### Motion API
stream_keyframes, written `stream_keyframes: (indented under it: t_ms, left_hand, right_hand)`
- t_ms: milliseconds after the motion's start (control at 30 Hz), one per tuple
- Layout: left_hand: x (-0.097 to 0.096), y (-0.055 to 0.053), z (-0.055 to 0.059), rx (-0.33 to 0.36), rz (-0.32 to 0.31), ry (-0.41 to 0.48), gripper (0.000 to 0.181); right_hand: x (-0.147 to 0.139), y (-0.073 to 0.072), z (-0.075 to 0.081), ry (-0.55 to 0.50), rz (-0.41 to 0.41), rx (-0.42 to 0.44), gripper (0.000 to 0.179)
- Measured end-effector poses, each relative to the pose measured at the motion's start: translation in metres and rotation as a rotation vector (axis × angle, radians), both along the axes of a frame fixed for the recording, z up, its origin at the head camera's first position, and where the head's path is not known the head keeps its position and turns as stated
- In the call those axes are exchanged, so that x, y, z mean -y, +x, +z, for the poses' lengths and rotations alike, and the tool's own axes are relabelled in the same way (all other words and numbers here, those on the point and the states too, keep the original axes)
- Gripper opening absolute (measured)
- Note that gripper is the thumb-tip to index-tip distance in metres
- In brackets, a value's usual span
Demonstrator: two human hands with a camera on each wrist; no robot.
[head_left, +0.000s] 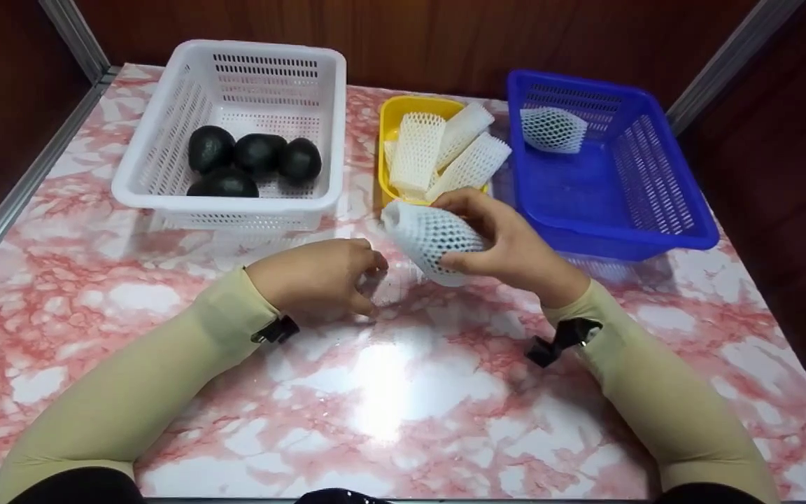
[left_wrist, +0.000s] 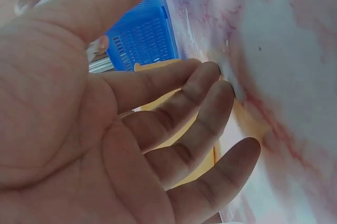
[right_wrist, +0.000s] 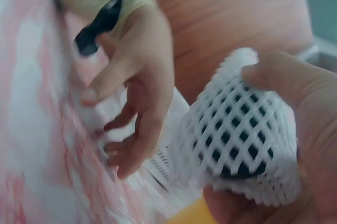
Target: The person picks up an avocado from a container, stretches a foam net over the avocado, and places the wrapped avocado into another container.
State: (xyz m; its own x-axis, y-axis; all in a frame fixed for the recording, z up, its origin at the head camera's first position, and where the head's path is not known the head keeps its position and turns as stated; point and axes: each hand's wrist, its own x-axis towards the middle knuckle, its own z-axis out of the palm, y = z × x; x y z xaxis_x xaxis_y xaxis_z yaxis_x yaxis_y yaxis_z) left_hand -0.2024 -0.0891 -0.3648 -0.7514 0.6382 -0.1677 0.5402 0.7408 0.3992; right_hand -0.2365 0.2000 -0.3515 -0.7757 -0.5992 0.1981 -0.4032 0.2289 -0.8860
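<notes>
My right hand point(head_left: 508, 241) grips an avocado wrapped in a white foam net sleeve point(head_left: 438, 238), held over the table in front of the yellow container; dark skin shows through the mesh in the right wrist view point(right_wrist: 239, 134). Beside it on the left, my left hand point(head_left: 326, 274) holds nothing, its fingers loosely bent near the tabletop. In the left wrist view the palm and fingers point(left_wrist: 184, 113) show with nothing between them. Several bare avocados point(head_left: 256, 154) lie in the white basket point(head_left: 123, 175). Another sleeved avocado point(head_left: 553, 130) lies in the blue basket point(head_left: 571, 189).
Several unused foam net sleeves point(head_left: 419, 150) fill the yellow container point(head_left: 383, 140) between the two baskets and stick out over its rim. A marbled red and white table point(head_left: 445, 392) carries everything. A brown panel wall point(head_left: 417, 42) stands behind.
</notes>
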Motion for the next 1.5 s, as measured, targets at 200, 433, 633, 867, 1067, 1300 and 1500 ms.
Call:
stream_keyframes:
  t_ms: [200,433,633,867,1067,1300,1500]
  left_hand:
    - [0.000,-0.002,-0.003,-0.020,-0.032,-0.019,0.031]
    - [-0.001,-0.008,-0.003,-0.055,-0.073,-0.051,0.035]
    - [-0.001,-0.007,-0.003,-0.052,-0.069,-0.062,0.040]
    - [-0.001,-0.007,-0.004,-0.061,-0.070,-0.050,0.039]
    - [-0.001,-0.007,-0.005,-0.067,-0.070,-0.050,0.036]
    - [-0.001,-0.008,-0.007,-0.079,-0.076,-0.047,0.036]
    - [-0.002,-0.008,-0.005,-0.082,-0.075,-0.060,0.038]
  right_hand:
    - [0.001,-0.008,-0.015,-0.388,0.067,0.323,0.054]
    - [0.008,-0.010,-0.026,-0.753,0.201,0.726,0.066]
    - [0.012,-0.009,-0.034,-0.841,0.116,1.032,0.059]
    - [0.012,-0.008,-0.038,-0.868,0.118,1.132,0.056]
    - [0.012,-0.009,-0.038,-0.847,0.143,1.111,0.056]
    - [0.012,-0.008,-0.036,-0.806,0.117,1.055,0.058]
    - [0.015,-0.004,-0.031,-0.743,0.060,0.822,0.062]
